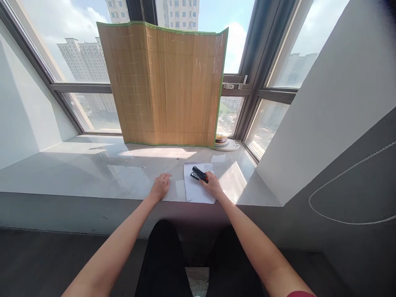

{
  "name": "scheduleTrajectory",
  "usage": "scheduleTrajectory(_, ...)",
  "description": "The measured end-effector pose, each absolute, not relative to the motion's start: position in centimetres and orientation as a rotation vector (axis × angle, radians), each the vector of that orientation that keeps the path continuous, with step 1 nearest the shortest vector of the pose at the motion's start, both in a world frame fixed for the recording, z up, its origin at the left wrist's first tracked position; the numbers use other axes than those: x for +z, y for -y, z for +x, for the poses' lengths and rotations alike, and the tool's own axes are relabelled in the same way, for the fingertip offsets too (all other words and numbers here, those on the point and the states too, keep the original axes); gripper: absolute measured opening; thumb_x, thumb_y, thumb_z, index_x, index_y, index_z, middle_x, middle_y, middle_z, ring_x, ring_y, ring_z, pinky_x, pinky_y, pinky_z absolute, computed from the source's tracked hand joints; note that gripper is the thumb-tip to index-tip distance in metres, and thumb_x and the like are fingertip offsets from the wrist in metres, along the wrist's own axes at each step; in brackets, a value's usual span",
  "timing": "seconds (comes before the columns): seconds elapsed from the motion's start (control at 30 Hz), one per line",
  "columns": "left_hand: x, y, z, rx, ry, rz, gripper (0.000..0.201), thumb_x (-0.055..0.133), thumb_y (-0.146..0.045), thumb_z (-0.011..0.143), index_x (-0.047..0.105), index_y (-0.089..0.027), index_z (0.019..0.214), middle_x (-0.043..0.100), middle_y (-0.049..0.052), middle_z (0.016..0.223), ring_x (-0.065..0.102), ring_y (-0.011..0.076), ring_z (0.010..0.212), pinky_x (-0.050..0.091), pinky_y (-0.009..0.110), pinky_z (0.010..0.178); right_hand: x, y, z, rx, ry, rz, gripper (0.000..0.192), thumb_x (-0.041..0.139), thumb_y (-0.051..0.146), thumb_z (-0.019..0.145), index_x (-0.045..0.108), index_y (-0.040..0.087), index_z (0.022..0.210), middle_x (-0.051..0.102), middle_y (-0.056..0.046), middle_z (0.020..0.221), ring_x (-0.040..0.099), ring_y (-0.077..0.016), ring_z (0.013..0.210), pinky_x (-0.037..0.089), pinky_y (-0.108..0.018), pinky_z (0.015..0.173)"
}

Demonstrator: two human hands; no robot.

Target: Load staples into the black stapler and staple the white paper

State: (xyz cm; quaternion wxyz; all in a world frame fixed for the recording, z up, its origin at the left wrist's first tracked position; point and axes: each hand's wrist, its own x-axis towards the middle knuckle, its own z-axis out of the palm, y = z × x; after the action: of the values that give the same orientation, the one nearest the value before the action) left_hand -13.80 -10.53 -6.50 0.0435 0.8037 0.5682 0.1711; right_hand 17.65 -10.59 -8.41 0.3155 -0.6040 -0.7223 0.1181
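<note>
A black stapler (199, 174) with a red end lies over a white sheet of paper (195, 192) on the grey window ledge (93, 173). My right hand (211, 185) grips the stapler's near end, resting on the paper. My left hand (160, 186) lies flat on the ledge just left of the paper, fingers together, holding nothing. A small printed slip (209, 167) sits at the paper's far right corner.
A folded bamboo mat (163, 82) with green trim stands upright against the window. A stack of round plates (227, 143) sits to its right on the ledge. A white wall (324, 107) slants in at the right. My dark-trousered knees (163, 255) are below the ledge.
</note>
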Motion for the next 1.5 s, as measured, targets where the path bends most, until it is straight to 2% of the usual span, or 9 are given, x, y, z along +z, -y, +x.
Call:
scheduleTrajectory(0.17, -7.7, 11.1, -6.6, 0.553, -1.505, 2.496, 0.055, 0.045, -0.045, 0.103, 0.049, -0.018, 0.151, 0.052, 0.013, 0.158, 0.045, 0.0292, 0.147, 0.035, 0.045, 0.123, -8.2, 10.5, 18.0, 0.346, 1.894, -1.506, 0.041, 0.057, 0.021, 0.09, 0.063, 0.021, 0.131, 0.071, -0.01, 0.123, 0.065, -0.0265, 0.114, 0.051, -0.037, 0.099)
scheduleTrajectory(0.43, -8.4, 10.8, -6.3, 0.589, -1.53, 2.467, 0.045, 0.054, -0.033, 0.095, 0.058, -0.018, 0.137, 0.058, 0.014, 0.149, 0.051, 0.0302, 0.14, 0.035, 0.045, 0.122, -8.5, 9.9, 18.6, 0.437, 1.67, -1.42, 0.046, 0.051, 0.033, 0.094, 0.06, 0.017, 0.135, 0.068, -0.014, 0.132, 0.064, -0.0259, 0.122, 0.051, -0.037, 0.104)
scheduleTrajectory(0.63, -8.1, 10.8, -6.5, 0.654, -1.492, 2.304, 0.067, 0.053, -0.041, 0.097, 0.038, -0.013, 0.155, 0.042, 0.019, 0.16, 0.047, 0.0311, 0.146, 0.04, 0.042, 0.12, -8.4, 9.3, 19.0, 0.546, 1.498, -1.514, 0.043, 0.032, 0.037, 0.099, 0.07, 0.019, 0.113, 0.073, -0.012, 0.116, 0.066, -0.0263, 0.112, 0.05, -0.038, 0.102)
scheduleTrajectory(0.87, -8.3, 10.4, -7.2, 0.753, -1.433, 2.071, 0.064, 0.053, -0.037, 0.098, 0.037, -0.017, 0.156, 0.04, 0.017, 0.164, 0.046, 0.0328, 0.148, 0.042, 0.045, 0.118, -8.3, 9.4, 19.3, 0.61, 1.4, -1.374, 0.046, 0.047, 0.041, 0.09, 0.068, 0.019, 0.125, 0.074, -0.01, 0.105, 0.069, -0.0254, 0.097, 0.054, -0.037, 0.09)
scheduleTrajectory(1.0, -9.5, 9.3, -7.8, 0.982, -1.284, 1.839, 0.056, 0.052, -0.022, 0.095, 0.044, -0.017, 0.15, 0.048, 0.018, 0.159, 0.043, 0.0298, 0.151, 0.037, 0.046, 0.124, -8.3, 9.6, 19.4, 0.641, 1.296, -1.378, 0.046, 0.053, 0.049, 0.086, 0.072, 0.019, 0.115, 0.075, -0.01, 0.1, 0.069, -0.026, 0.091, 0.054, -0.036, 0.08)
scheduleTrajectory(1.13, -10.6, 7.9, -8.9, 1.201, -1.099, 1.412, 0.051, 0.055, -0.02, 0.093, 0.05, -0.017, 0.144, 0.045, 0.019, 0.162, 0.045, 0.0306, 0.151, 0.045, 0.049, 0.119, -7.9, 9.4, 19.4, 0.594, 1.325, -1.368, 0.047, 0.047, 0.054, 0.091, 0.075, 0.02, 0.107, 0.076, -0.012, 0.11, 0.069, -0.0277, 0.102, 0.053, -0.037, 0.084)
scheduleTrajectory(1.3, -11.1, 7.1, -9.8, 1.248, -0.964, 1.116, 0.046, 0.064, -0.025, 0.094, 0.056, -0.01, 0.137, 0.053, 0.024, 0.154, 0.063, 0.0298, 0.134, 0.044, 0.05, 0.122, -6.9, 8.9, 19.6, 0.522, 1.758, -1.371, 0.042, 0.072, 0.05, 0.079, 0.077, 0.02, 0.108, 0.078, -0.009, 0.101, 0.069, -0.0269, 0.093, 0.053, -0.038, 0.085)
scheduleTrajectory(1.37, -11.2, 7.1, -9.7, 1.249, -0.938, 1.1, 0.043, 0.065, -0.027, 0.095, 0.059, -0.011, 0.134, 0.058, 0.023, 0.15, 0.063, 0.0291, 0.134, 0.044, 0.049, 0.122, -6.4, 9.1, 19.1, 0.396, 1.852, -1.391, 0.033, 0.075, 0.043, 0.078, 0.077, 0.019, 0.101, 0.077, -0.009, 0.092, 0.068, -0.0265, 0.086, 0.053, -0.039, 0.082)
scheduleTrajectory(1.5, -11.3, 7.3, -9.2, 1.264, -0.932, 1.086, 0.036, 0.065, -0.027, 0.098, 0.063, -0.012, 0.13, 0.065, 0.021, 0.143, 0.064, 0.0279, 0.133, 0.046, 0.047, 0.121, -4.8, 10.6, 17.0, -0.043, 1.934, -1.256, 0.023, 0.066, 0.028, 0.09, 0.074, 0.02, 0.11, 0.075, -0.011, 0.103, 0.065, -0.0295, 0.1, 0.054, -0.042, 0.084)
